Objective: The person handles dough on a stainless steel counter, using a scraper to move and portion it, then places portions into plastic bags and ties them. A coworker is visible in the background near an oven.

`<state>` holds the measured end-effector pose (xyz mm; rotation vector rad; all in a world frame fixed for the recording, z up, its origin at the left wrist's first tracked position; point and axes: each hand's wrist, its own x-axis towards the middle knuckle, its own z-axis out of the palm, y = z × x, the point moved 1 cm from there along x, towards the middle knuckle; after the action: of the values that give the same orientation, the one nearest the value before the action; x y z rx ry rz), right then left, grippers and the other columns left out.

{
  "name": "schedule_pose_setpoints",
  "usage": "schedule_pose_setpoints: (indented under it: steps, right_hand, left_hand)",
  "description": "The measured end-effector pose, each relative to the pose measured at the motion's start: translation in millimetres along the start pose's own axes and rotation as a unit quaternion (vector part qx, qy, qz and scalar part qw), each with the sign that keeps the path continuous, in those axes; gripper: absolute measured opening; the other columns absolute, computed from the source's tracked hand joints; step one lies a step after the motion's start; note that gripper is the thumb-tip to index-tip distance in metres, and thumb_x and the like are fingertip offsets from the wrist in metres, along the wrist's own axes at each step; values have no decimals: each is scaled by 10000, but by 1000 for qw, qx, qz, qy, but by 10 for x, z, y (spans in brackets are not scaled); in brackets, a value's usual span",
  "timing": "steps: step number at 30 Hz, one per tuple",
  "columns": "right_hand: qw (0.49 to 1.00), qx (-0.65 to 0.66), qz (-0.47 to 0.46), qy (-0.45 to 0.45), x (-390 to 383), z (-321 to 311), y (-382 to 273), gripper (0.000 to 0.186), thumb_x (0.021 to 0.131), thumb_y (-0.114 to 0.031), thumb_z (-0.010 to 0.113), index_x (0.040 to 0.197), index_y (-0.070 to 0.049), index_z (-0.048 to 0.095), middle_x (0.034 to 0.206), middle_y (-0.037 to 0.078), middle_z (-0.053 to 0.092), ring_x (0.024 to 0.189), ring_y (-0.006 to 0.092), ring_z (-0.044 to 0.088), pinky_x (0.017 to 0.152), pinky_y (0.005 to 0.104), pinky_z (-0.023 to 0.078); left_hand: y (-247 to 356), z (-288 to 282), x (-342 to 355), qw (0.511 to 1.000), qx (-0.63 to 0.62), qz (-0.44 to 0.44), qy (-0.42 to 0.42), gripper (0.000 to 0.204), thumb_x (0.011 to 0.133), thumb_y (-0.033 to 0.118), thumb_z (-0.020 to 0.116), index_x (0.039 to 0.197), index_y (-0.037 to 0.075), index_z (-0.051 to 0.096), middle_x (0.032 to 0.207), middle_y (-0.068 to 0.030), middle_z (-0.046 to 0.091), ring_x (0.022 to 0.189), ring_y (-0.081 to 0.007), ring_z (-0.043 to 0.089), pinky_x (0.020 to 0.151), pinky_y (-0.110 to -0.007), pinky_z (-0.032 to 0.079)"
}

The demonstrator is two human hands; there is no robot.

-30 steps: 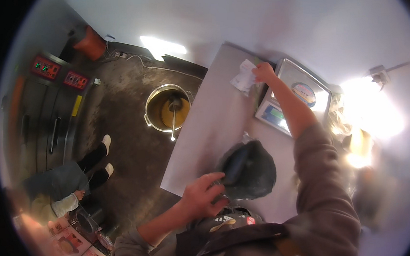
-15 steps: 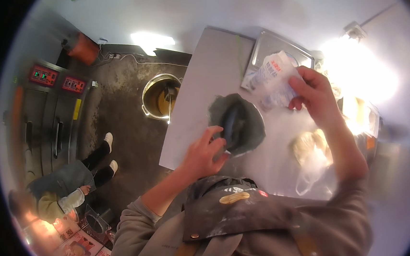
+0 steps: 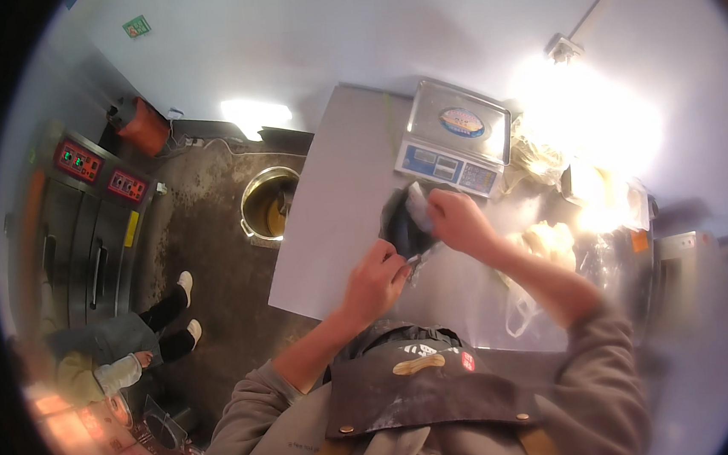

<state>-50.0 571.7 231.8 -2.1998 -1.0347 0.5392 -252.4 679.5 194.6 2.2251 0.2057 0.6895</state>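
A dark plastic bag [image 3: 398,227] stands on the pale tabletop with its mouth open upward. The fingers of my left hand [image 3: 375,280] are pinched together on the bag's near edge. My right hand [image 3: 461,221] grips a small white packet [image 3: 419,206], held tilted at the bag's mouth. Motion smears the packet, so whether it is open cannot be made out. The bag's inside looks dark, and its contents are hidden.
Behind the bag is a digital scale [image 3: 449,168] with a metal pan. Pale plastic bags [image 3: 545,252] lie to the right. A metal pot [image 3: 250,211] stands on the floor left of the table. Far left, a person [image 3: 104,344] is near dark ovens [image 3: 84,249].
My right hand has brought the packet left and nearer, from beside the scale to the bag's mouth. My left fingers have closed on the bag's edge. The view has shifted slightly.
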Motion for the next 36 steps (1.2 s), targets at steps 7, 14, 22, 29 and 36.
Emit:
schedule_pose_setpoints:
  steps: [7,14,22,29,36]
  right_hand:
    - [986,-85,-75,121,-312,-32,-6,77,935,-104,623,940,-45,672,946,169,705,894,436,671,793,496,537]
    - [933,-139,-88,321,-702,-126,360,507,856,-88,771,1336,-60,612,1289,164,582,1194,354,572,996,433,501]
    - [878,339,148,302,-1404,743,999,533,1052,-261,596,1491,-9,430,1350,120,503,1225,229,508,1067,385,419]
    - [907,254,111,317,-1479,1035,851,523,1019,-227,603,1463,1,445,1367,173,500,1194,272,526,1032,414,414]
    - [894,169,251,329,-1210,1336,934,290,828,-105,878,1040,-23,698,936,46,731,883,163,699,812,340,543]
  left_hand:
    - [69,177,-85,999,-16,21,22,178,747,2,822,824,35,665,913,-98,601,761,-319,629,647,-420,520]
    - [104,141,-103,996,-45,74,-7,208,771,80,820,919,61,676,982,-93,637,790,-292,648,667,-421,542]
    - [-883,243,439,988,-95,-50,109,265,838,175,754,1074,71,695,1072,-125,700,756,-245,692,683,-369,569]
    - [-2710,1129,1842,945,109,-302,-57,368,884,382,700,1067,65,727,1092,-171,747,1006,-335,730,864,-466,567]
    - [-3627,2218,2596,905,232,-331,-131,418,888,409,705,1088,43,722,1158,-196,727,1089,-400,705,915,-487,570]
